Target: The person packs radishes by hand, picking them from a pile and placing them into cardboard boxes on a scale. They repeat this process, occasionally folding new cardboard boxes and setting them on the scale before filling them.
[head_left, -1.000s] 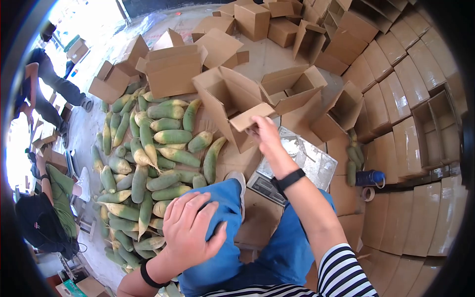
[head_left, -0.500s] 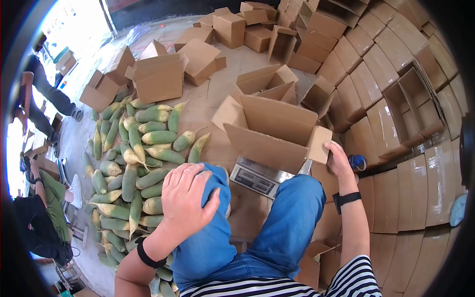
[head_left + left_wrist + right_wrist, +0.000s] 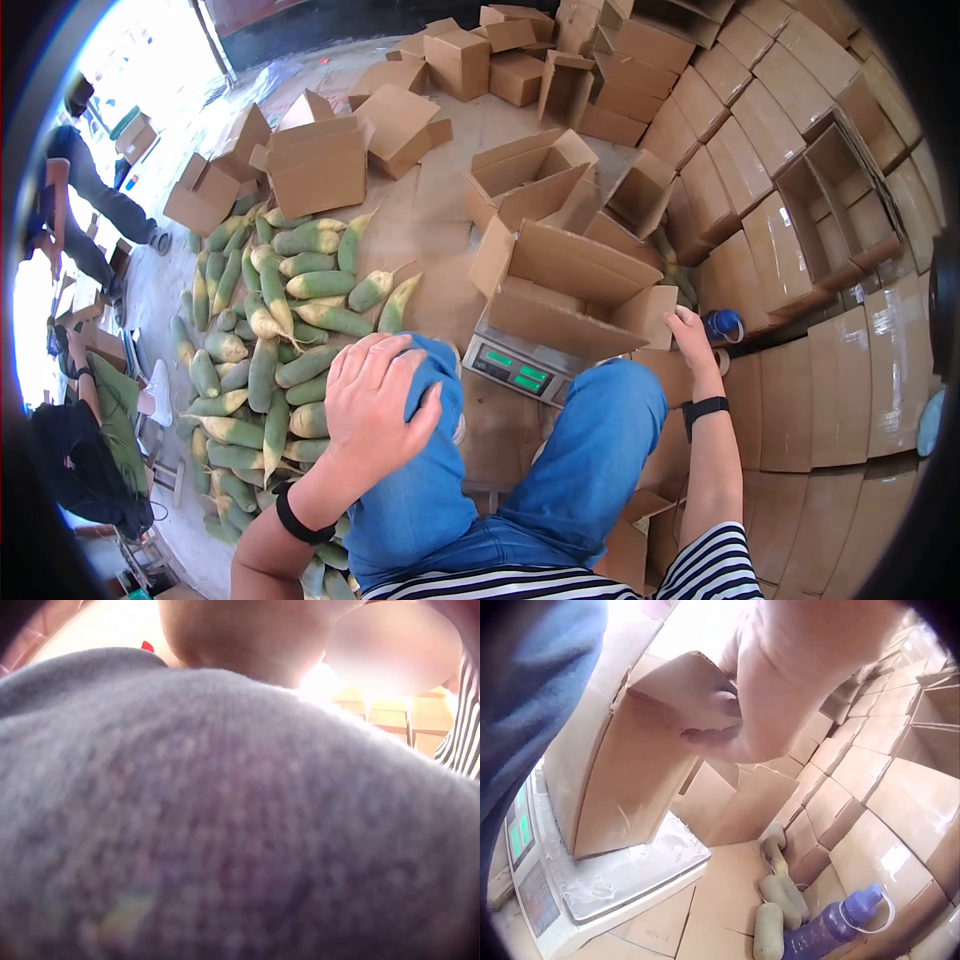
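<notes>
An open-topped cardboard box [image 3: 575, 290] stands on the flat metal scale [image 3: 512, 368], whose green display is lit. My right hand [image 3: 693, 338] pinches the box's end flap between thumb and fingers; the right wrist view shows the same hand [image 3: 769, 690] at the flap [image 3: 694, 694] and the box resting on the scale's plate [image 3: 600, 889]. My left hand [image 3: 378, 405] rests on my left knee, fingers loosely spread. In the left wrist view, blurred grey-blue cloth [image 3: 225, 810] fills most of the picture.
A large pile of green-and-white radishes [image 3: 265, 350] lies at left. Opened boxes [image 3: 318, 165] stand beyond it. Stacked cartons [image 3: 785, 355] line the right side, with a blue bottle [image 3: 720, 324] and a few radishes [image 3: 776, 900] beside them. Two people are at far left.
The box has swung to the right and come down onto the scale, with my right hand still on its flap. The scale's display now glows green. My left hand stays on the knee.
</notes>
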The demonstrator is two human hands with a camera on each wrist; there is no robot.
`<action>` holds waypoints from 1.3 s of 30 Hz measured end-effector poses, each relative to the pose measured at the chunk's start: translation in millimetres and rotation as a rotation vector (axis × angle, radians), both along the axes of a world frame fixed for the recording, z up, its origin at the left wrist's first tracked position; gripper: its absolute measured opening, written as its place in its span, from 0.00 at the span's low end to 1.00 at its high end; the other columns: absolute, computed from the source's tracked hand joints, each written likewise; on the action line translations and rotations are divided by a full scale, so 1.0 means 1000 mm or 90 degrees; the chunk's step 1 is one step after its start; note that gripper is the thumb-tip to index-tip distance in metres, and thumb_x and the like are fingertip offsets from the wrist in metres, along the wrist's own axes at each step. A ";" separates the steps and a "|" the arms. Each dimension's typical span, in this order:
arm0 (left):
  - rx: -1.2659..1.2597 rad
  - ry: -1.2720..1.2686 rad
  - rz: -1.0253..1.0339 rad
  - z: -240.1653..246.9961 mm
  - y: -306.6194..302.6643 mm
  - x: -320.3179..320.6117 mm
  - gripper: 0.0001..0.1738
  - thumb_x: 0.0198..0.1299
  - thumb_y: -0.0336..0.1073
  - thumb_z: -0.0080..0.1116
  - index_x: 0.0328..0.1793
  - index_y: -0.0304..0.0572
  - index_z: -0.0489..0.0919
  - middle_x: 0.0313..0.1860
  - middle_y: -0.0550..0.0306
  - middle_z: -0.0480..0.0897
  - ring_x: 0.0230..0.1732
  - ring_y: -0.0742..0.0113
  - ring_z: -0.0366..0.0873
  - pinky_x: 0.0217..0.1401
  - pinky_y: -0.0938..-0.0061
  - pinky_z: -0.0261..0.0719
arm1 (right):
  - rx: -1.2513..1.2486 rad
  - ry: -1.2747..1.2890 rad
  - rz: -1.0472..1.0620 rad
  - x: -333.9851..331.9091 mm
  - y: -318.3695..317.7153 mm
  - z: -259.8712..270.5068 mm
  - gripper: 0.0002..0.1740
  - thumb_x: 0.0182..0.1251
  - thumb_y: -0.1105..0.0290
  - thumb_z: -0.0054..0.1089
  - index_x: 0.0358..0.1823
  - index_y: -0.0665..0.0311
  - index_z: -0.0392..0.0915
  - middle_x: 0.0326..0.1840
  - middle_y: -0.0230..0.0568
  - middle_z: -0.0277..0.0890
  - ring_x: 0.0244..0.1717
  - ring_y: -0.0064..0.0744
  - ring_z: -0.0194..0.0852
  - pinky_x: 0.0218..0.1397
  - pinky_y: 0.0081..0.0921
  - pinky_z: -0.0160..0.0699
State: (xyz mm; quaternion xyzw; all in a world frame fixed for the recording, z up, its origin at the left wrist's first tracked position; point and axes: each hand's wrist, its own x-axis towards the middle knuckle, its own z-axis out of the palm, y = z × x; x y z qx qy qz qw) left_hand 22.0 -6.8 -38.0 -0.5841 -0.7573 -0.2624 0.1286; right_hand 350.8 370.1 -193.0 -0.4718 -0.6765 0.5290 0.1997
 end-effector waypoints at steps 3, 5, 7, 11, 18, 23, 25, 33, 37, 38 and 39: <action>0.004 -0.018 0.014 0.001 0.001 0.001 0.19 0.46 0.36 0.68 0.46 0.39 0.80 0.49 0.50 0.81 0.54 0.48 0.78 0.59 0.57 0.73 | 0.041 -0.038 0.034 0.008 0.011 -0.011 0.16 0.70 0.67 0.53 0.51 0.71 0.78 0.43 0.31 0.80 0.45 0.20 0.74 0.49 0.21 0.72; 0.025 -0.034 -0.011 -0.001 0.002 0.000 0.19 0.46 0.37 0.68 0.46 0.40 0.80 0.49 0.51 0.81 0.53 0.49 0.78 0.57 0.57 0.74 | 0.056 -0.047 0.031 0.008 0.014 -0.016 0.15 0.68 0.67 0.54 0.49 0.71 0.78 0.41 0.32 0.80 0.43 0.20 0.73 0.48 0.22 0.73; 0.023 -0.042 -0.008 0.000 0.001 0.002 0.20 0.46 0.37 0.68 0.46 0.40 0.80 0.49 0.51 0.81 0.53 0.49 0.78 0.57 0.57 0.74 | 0.081 -0.048 0.039 0.008 0.012 -0.014 0.15 0.67 0.67 0.54 0.47 0.72 0.79 0.39 0.33 0.80 0.42 0.20 0.72 0.47 0.23 0.73; 0.027 -0.061 -0.042 -0.002 0.004 0.005 0.19 0.49 0.40 0.67 0.45 0.39 0.79 0.49 0.50 0.78 0.54 0.52 0.76 0.59 0.57 0.72 | 0.129 -0.143 -0.003 0.009 0.015 -0.004 0.19 0.69 0.62 0.57 0.50 0.73 0.76 0.43 0.39 0.81 0.45 0.23 0.74 0.50 0.24 0.74; 0.034 -0.081 -0.074 -0.004 0.007 0.006 0.20 0.48 0.40 0.69 0.47 0.41 0.80 0.51 0.52 0.79 0.55 0.53 0.76 0.58 0.58 0.73 | 0.458 -0.093 -0.093 -0.029 -0.089 0.068 0.13 0.72 0.72 0.53 0.53 0.71 0.75 0.53 0.46 0.77 0.48 0.33 0.77 0.54 0.27 0.75; 0.044 -0.130 -0.120 -0.006 0.005 0.008 0.21 0.49 0.40 0.69 0.49 0.41 0.80 0.52 0.51 0.79 0.56 0.51 0.76 0.62 0.57 0.71 | 0.599 -0.146 0.193 -0.061 -0.184 0.081 0.11 0.61 0.79 0.55 0.46 0.69 0.77 0.52 0.49 0.78 0.53 0.47 0.76 0.61 0.37 0.71; 0.056 -0.203 -0.174 -0.002 0.001 0.006 0.22 0.51 0.41 0.69 0.51 0.40 0.79 0.55 0.51 0.78 0.58 0.50 0.75 0.64 0.56 0.70 | 0.626 -0.200 0.234 -0.060 -0.189 0.071 0.11 0.60 0.78 0.56 0.45 0.68 0.77 0.53 0.48 0.79 0.55 0.48 0.75 0.63 0.39 0.70; -0.009 -0.589 0.137 -0.135 -0.073 -0.043 0.28 0.61 0.44 0.61 0.63 0.33 0.73 0.62 0.37 0.74 0.66 0.43 0.69 0.71 0.60 0.66 | 0.616 -0.228 0.216 -0.062 -0.185 0.061 0.09 0.59 0.77 0.57 0.42 0.64 0.80 0.53 0.45 0.80 0.55 0.48 0.75 0.64 0.41 0.68; -0.130 -0.410 0.399 -0.250 -0.169 -0.106 0.25 0.59 0.39 0.63 0.59 0.32 0.75 0.58 0.38 0.77 0.60 0.43 0.74 0.65 0.59 0.71 | 0.614 -0.224 0.197 -0.060 -0.181 0.059 0.10 0.59 0.78 0.56 0.41 0.65 0.80 0.52 0.46 0.80 0.55 0.47 0.76 0.63 0.40 0.68; -0.101 -0.425 0.459 -0.266 -0.184 -0.124 0.22 0.60 0.38 0.65 0.56 0.31 0.77 0.48 0.43 0.82 0.52 0.53 0.80 0.59 0.64 0.77 | 0.609 -0.230 0.196 -0.059 -0.180 0.060 0.10 0.59 0.78 0.56 0.41 0.65 0.80 0.52 0.46 0.80 0.55 0.47 0.76 0.63 0.40 0.68; -0.064 -0.499 0.478 -0.262 -0.189 -0.142 0.20 0.62 0.38 0.64 0.53 0.29 0.77 0.46 0.44 0.84 0.47 0.56 0.82 0.53 0.67 0.79 | 0.602 -0.225 0.193 -0.060 -0.179 0.060 0.10 0.58 0.79 0.56 0.41 0.66 0.80 0.52 0.47 0.80 0.55 0.47 0.76 0.63 0.40 0.68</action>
